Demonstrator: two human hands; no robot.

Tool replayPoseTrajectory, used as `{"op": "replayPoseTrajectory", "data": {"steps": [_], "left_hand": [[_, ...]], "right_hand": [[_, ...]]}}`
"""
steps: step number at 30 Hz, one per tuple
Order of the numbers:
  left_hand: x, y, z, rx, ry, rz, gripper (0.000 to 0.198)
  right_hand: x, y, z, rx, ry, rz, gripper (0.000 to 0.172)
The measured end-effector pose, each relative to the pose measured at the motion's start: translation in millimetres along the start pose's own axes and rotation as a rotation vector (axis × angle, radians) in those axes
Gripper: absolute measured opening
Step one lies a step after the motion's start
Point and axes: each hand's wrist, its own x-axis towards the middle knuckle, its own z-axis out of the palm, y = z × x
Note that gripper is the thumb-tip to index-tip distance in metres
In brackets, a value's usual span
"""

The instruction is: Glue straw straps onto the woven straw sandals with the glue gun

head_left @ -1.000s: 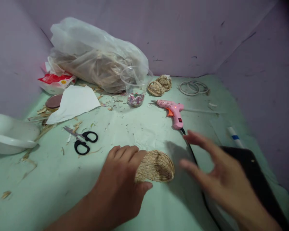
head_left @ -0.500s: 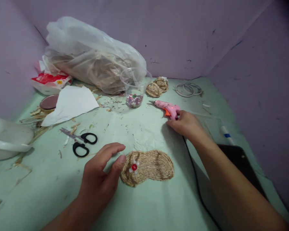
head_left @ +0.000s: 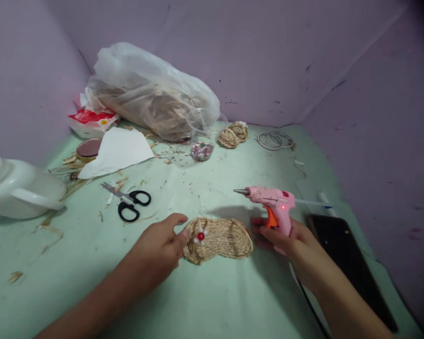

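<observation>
Left hand [head_left: 162, 240] nearest me, thumb and forefinger apart at left end of woven piece [head_left: 226, 239], which lies on counter [head_left: 212, 301]. Right hand [head_left: 298, 242] just beside other end, fingers clamped round glue gun [head_left: 272, 195]. I'd watch nozzle [head_left: 240, 191], likely hot: careless leftward swing could burn left hand.

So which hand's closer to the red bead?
Left: the left hand is just beside the red bead; the right hand, holding the hot-glue gun, is farther, past the coiled straw piece.
</observation>
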Motion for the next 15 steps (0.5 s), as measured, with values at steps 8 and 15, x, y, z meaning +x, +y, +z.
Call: {"op": "replayPoseTrajectory", "data": {"steps": [8,15], "left_hand": [[42.0,41.7,-13.1,-0.026,0.187,0.293,0.044],[38.3,23.5,4.7,-0.346,0.317,0.180,0.027]], "right_hand": [[-56.8,16.3,-8.1,0.006,0.054,-0.029,0.035],[-49.4,0.0,-10.9,-0.033,0.093,-0.133,0.026]]}}
